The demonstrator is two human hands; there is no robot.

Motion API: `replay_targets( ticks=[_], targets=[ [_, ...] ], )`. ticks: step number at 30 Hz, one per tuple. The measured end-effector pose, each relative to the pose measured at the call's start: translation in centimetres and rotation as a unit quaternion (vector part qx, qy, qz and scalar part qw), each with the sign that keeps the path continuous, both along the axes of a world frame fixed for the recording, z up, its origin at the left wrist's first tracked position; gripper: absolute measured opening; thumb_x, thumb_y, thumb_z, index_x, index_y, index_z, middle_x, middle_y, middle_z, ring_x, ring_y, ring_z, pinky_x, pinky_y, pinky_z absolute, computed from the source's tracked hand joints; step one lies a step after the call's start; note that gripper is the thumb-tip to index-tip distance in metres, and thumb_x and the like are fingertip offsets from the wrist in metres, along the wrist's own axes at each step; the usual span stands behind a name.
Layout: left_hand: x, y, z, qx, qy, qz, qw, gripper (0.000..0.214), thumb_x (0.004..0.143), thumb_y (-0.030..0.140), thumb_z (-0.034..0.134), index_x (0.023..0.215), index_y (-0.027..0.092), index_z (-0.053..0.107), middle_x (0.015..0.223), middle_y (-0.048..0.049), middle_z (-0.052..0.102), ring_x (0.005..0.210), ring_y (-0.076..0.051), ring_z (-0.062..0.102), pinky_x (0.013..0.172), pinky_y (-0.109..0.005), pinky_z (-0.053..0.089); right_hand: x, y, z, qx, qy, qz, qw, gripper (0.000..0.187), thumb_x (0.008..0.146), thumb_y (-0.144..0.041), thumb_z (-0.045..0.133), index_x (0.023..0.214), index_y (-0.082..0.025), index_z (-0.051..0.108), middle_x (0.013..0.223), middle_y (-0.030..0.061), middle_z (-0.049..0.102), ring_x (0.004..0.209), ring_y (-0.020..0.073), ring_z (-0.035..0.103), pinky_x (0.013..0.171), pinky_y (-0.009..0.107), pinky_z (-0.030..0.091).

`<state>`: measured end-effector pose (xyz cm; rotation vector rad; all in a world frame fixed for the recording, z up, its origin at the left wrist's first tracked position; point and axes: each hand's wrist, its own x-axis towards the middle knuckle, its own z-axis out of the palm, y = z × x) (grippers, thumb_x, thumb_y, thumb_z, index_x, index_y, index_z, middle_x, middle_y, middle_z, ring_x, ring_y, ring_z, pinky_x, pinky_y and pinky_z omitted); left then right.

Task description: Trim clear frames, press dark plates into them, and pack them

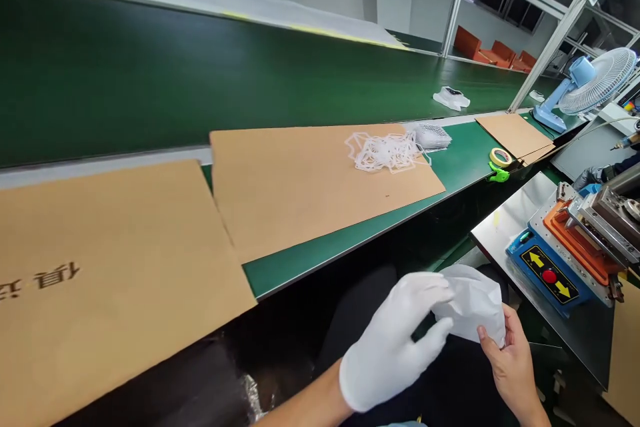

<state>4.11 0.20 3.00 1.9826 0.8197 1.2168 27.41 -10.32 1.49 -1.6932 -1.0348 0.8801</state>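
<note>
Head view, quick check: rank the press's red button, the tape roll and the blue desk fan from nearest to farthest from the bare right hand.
From the bare right hand, which grips the white sheet:
1. Red button, on the press to the hand's right.
2. Roll of masking tape, straight ahead on the green belt.
3. Blue desk fan, farthest, ahead and right beyond the belt.

Crumpled sheet (470, 303) between left hand (387, 340) and right hand (510, 363); steel table (505, 213) with press (575, 240) to their right; cardboard sheets (300, 193) on conveyor (320, 257) ahead.
</note>
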Motion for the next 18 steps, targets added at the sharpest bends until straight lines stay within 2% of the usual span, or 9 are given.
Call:
replay_targets(
  ticks=[2,5,8,10,12,14,15,18],
  targets=[
    [1.0,1.6,1.7,0.010,0.103,-0.029,0.994,0.028,0.092,0.033,0.071,0.118,0.020,0.072,0.119,-0.0137,0.067,0.110,-0.031,0.062,0.096,-0.047,0.053,0.3,-0.2,0.3,-0.001,-0.005,0.018,1.000,0.052,0.091,-0.046,0.079,0.135,-0.023,0.065,0.122,0.0104,0.075,0.108,0.0289,0.073,0.091,0.036,0.062],
    [2.7,3.2,2.7,-0.001,0.199,-0.061,0.978,0.021,0.094,0.038,0.068,0.093,0.017,0.073,0.105,-0.0132,0.067,0.097,-0.029,0.059,0.088,-0.047,0.051,0.6,-0.2,0.5,-0.002,-0.042,0.024,0.999,0.047,0.090,-0.046,0.079,0.131,-0.024,0.069,0.117,0.0098,0.076,0.100,0.0285,0.074,0.086,0.035,0.062],
    [2.8,3.2,2.7,-0.004,0.143,-0.117,0.983,0.026,0.104,0.026,0.050,0.089,0.018,0.070,0.100,-0.0097,0.069,0.099,-0.025,0.059,0.092,-0.042,0.048,1.2,-0.4,0.3,-0.026,-0.049,-0.008,0.998,0.050,0.090,-0.050,0.078,0.132,-0.024,0.069,0.122,0.0100,0.076,0.105,0.0305,0.074,0.089,0.037,0.063],
    [2.2,2.7,2.6,-0.055,0.100,-0.164,0.980,0.026,0.106,0.025,0.048,0.092,0.019,0.068,0.097,-0.0068,0.069,0.093,-0.021,0.060,0.087,-0.035,0.049,1.7,-0.4,-0.2,-0.048,-0.033,-0.030,0.998,0.055,0.090,-0.053,0.078,0.137,-0.025,0.067,0.128,0.0099,0.075,0.112,0.0318,0.074,0.093,0.038,0.063],
    [1.7,2.4,2.5,-0.125,0.087,-0.239,0.959,0.022,0.105,0.027,0.050,0.090,0.020,0.065,0.088,-0.0028,0.066,0.081,-0.016,0.058,0.076,-0.029,0.049,2.1,-0.4,-0.9,-0.054,-0.029,-0.030,0.998,0.056,0.090,-0.053,0.077,0.139,-0.027,0.067,0.134,0.0099,0.073,0.120,0.0327,0.071,0.099,0.040,0.061],
    [1.5,2.3,2.4,-0.174,0.079,-0.294,0.937,0.022,0.103,0.028,0.052,0.086,0.019,0.064,0.085,-0.0012,0.065,0.076,-0.015,0.056,0.073,-0.027,0.050,2.2,-0.2,-1.4,-0.052,-0.038,-0.010,0.998,0.055,0.091,-0.052,0.077,0.140,-0.028,0.067,0.139,0.0097,0.071,0.126,0.0332,0.068,0.105,0.041,0.059],
    [1.5,2.3,2.2,-0.193,0.066,-0.293,0.934,0.023,0.102,0.029,0.052,0.086,0.019,0.065,0.086,-0.0018,0.066,0.077,-0.015,0.057,0.075,-0.027,0.052,2.2,-0.1,-1.5,-0.051,-0.041,0.001,0.998,0.055,0.092,-0.051,0.076,0.141,-0.028,0.067,0.140,0.0096,0.070,0.127,0.0332,0.067,0.106,0.042,0.058],
    [2.2,2.1,1.8,-0.268,-0.002,-0.205,0.941,0.024,0.099,0.037,0.058,0.095,0.018,0.072,0.095,-0.0060,0.072,0.086,-0.020,0.064,0.082,-0.032,0.057,2.0,0.5,-1.4,-0.046,-0.034,0.032,0.998,0.052,0.094,-0.050,0.074,0.142,-0.030,0.067,0.139,0.0092,0.070,0.126,0.0318,0.068,0.103,0.039,0.059]
  ],
)
